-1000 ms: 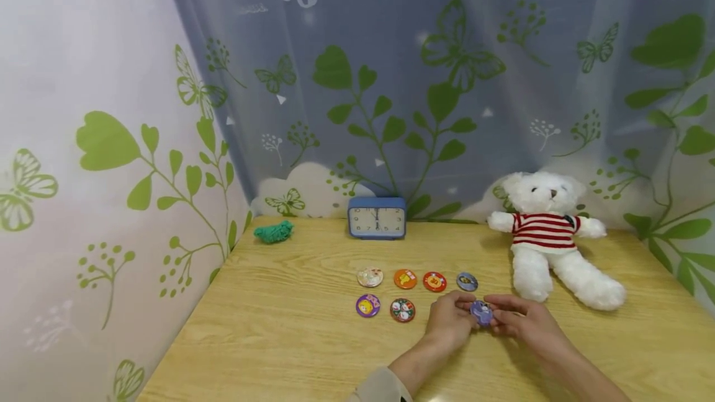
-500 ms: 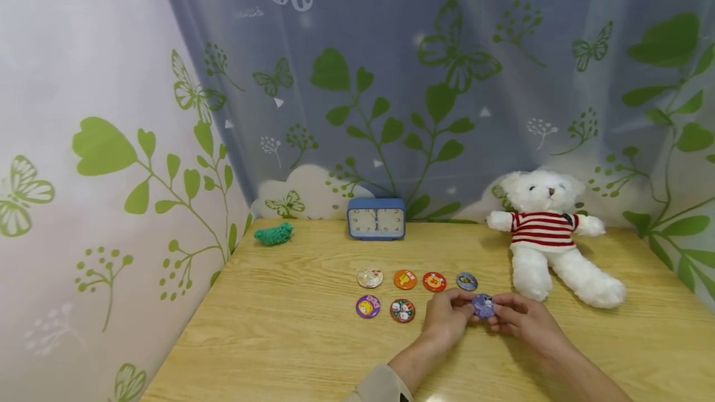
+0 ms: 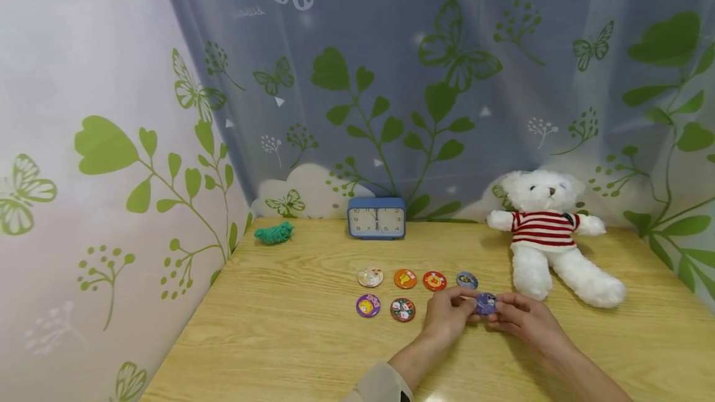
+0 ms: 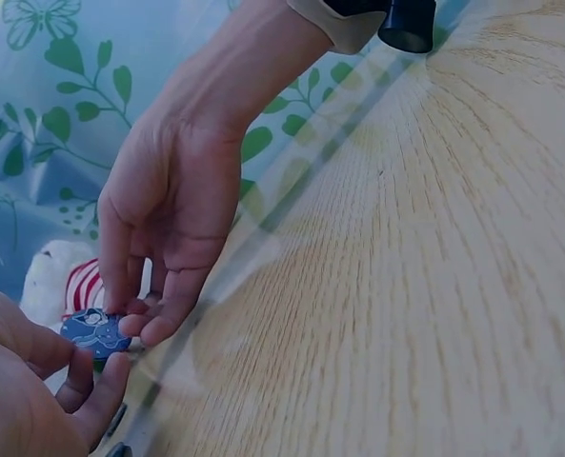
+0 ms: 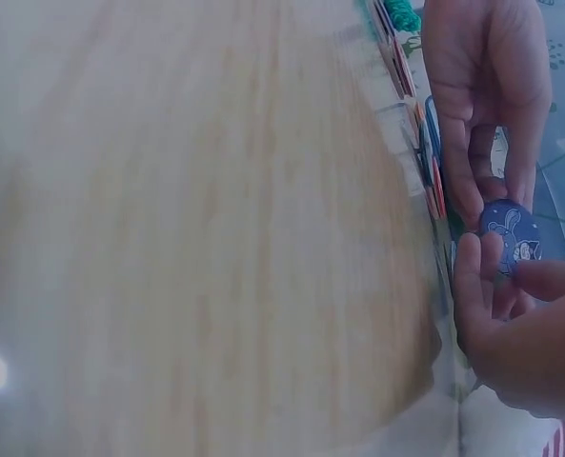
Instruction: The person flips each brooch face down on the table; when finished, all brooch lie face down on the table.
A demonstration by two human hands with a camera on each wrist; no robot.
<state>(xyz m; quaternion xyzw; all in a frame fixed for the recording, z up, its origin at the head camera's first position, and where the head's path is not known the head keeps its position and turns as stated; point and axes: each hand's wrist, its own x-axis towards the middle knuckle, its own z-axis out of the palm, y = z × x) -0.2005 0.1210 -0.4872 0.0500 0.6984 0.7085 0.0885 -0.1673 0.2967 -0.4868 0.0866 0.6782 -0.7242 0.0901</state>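
Note:
A round purple-blue button badge [image 3: 486,304] with a cartoon figure is held between both hands, its printed face turned up. My left hand [image 3: 447,316] pinches its left edge between thumb and fingers. On the opposite edge my right hand [image 3: 527,318] pinches it the same way. The left wrist view shows the badge [image 4: 95,333] between the fingertips of both hands, and so does the right wrist view, where the badge [image 5: 511,233] is tilted. Just behind the left fingers a grey-blue badge [image 3: 467,279] lies on the table, its lower edge partly covered.
More badges lie in two rows: a pale one [image 3: 370,277], an orange one [image 3: 404,278], a red one [image 3: 434,281], a purple one [image 3: 368,306] and a dark patterned one [image 3: 403,309]. Behind stand a blue clock [image 3: 377,219], a green knitted item [image 3: 274,233] and a white teddy bear [image 3: 550,234].
Both hands have lifted slightly away from me with the badge, which has shifted a little right and turned between the fingertips. The badges on the table stay put.

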